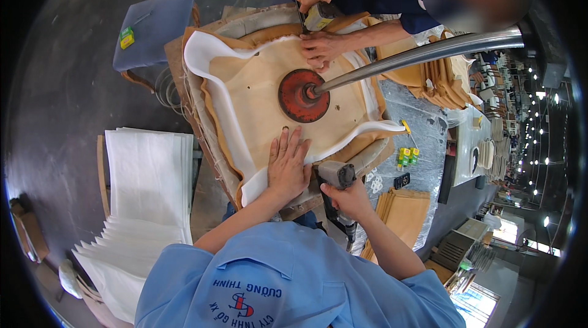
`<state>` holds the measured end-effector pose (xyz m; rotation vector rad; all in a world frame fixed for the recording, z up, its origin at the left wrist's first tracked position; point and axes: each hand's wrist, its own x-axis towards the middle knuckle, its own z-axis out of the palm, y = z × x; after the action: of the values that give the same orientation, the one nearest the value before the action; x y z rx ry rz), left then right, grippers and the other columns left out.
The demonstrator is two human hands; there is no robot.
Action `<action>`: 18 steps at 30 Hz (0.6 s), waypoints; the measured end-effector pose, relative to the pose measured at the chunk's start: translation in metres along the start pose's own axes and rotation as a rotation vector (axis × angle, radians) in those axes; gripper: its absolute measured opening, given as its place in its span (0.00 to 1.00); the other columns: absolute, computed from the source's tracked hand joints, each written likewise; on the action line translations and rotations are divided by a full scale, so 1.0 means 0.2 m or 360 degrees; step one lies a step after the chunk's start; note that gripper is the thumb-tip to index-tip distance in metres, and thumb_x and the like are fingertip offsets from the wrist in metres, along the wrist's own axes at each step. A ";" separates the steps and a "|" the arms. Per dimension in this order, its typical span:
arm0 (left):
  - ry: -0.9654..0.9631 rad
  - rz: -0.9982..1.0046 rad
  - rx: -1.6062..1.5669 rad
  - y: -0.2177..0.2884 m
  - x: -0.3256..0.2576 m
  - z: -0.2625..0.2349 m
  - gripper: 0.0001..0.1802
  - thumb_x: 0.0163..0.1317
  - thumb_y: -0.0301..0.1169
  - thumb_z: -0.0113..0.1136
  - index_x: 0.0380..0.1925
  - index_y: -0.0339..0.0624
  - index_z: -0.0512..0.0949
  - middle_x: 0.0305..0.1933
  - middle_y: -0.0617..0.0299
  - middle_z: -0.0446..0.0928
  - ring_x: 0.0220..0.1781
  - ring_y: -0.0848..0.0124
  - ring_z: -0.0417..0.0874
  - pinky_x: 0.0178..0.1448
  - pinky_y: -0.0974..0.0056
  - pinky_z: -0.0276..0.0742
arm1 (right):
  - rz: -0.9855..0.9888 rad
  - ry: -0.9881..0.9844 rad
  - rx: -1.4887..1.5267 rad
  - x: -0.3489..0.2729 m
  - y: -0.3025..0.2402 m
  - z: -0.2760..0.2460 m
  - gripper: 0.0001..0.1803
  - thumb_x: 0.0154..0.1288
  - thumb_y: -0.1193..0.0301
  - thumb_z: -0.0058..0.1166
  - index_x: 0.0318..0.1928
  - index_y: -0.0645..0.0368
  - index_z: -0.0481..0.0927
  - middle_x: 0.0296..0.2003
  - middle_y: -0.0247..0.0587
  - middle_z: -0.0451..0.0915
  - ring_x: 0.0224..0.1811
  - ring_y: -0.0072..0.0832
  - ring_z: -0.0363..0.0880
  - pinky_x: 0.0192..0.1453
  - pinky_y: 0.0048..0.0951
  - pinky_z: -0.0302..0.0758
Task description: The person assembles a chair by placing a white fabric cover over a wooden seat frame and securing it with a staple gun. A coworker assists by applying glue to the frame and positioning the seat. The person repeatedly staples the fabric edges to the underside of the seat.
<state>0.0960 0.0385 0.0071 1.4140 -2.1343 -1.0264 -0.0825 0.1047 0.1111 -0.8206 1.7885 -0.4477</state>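
Observation:
My left hand lies flat with fingers spread over the near edge of a tan seat panel and its white padding. In my right hand is a grey and black pneumatic staple gun, its nose at the near edge of the seat. A round red press plate on a metal rod rests on the panel. Brown fabric shows around the padding. Across from me, a co-worker's hand presses the far edge while the other grips a second staple gun.
A blue upholstered seat with a small green and yellow box stands at the far left. White padding sheets are stacked on the left. To the right, a plastic-covered table bears small boxes, brown panels and folded tan covers.

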 end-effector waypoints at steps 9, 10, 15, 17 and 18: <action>0.0036 0.0054 -0.0048 0.00 -0.01 0.00 0.35 0.66 0.27 0.65 0.75 0.46 0.74 0.91 0.52 0.55 0.93 0.43 0.50 0.93 0.36 0.43 | -0.0070 0.0161 -0.0182 0.04 0.01 0.06 0.14 0.73 0.65 0.73 0.43 0.63 0.85 0.23 0.30 0.80 0.20 0.20 0.77 0.24 0.29 0.71; 0.0028 0.0045 -0.0073 -0.02 0.00 0.00 0.35 0.66 0.25 0.64 0.75 0.45 0.74 0.91 0.51 0.55 0.93 0.43 0.50 0.93 0.36 0.44 | -0.0019 0.0111 -0.0187 0.05 -0.01 0.03 0.14 0.73 0.64 0.74 0.43 0.63 0.85 0.23 0.30 0.80 0.20 0.20 0.76 0.24 0.29 0.71; -0.0014 0.0066 -0.0259 -0.08 0.01 -0.05 0.35 0.63 0.17 0.57 0.74 0.38 0.74 0.88 0.46 0.61 0.92 0.40 0.53 0.93 0.37 0.46 | -0.0005 0.0103 -0.0019 -0.01 -0.01 0.03 0.16 0.71 0.63 0.76 0.43 0.63 0.85 0.24 0.30 0.80 0.20 0.21 0.76 0.24 0.30 0.70; -0.0003 0.0103 -0.0319 -0.09 0.00 -0.06 0.35 0.64 0.16 0.56 0.75 0.38 0.74 0.88 0.45 0.61 0.92 0.38 0.52 0.92 0.35 0.46 | -0.0035 0.0082 0.0077 -0.02 0.01 0.06 0.17 0.70 0.63 0.77 0.42 0.62 0.85 0.24 0.30 0.80 0.20 0.21 0.76 0.24 0.30 0.71; 0.0003 0.0121 -0.0348 -0.10 0.00 -0.07 0.35 0.64 0.16 0.55 0.75 0.38 0.73 0.87 0.44 0.61 0.92 0.37 0.52 0.91 0.33 0.46 | -0.0017 0.0116 0.0009 -0.02 0.01 0.08 0.18 0.69 0.62 0.77 0.41 0.63 0.86 0.23 0.31 0.81 0.20 0.22 0.78 0.25 0.31 0.73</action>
<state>0.1175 0.0291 0.0012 1.2215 -1.9885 -1.1870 -0.0679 0.1110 0.1067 -0.8196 1.8499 -0.4951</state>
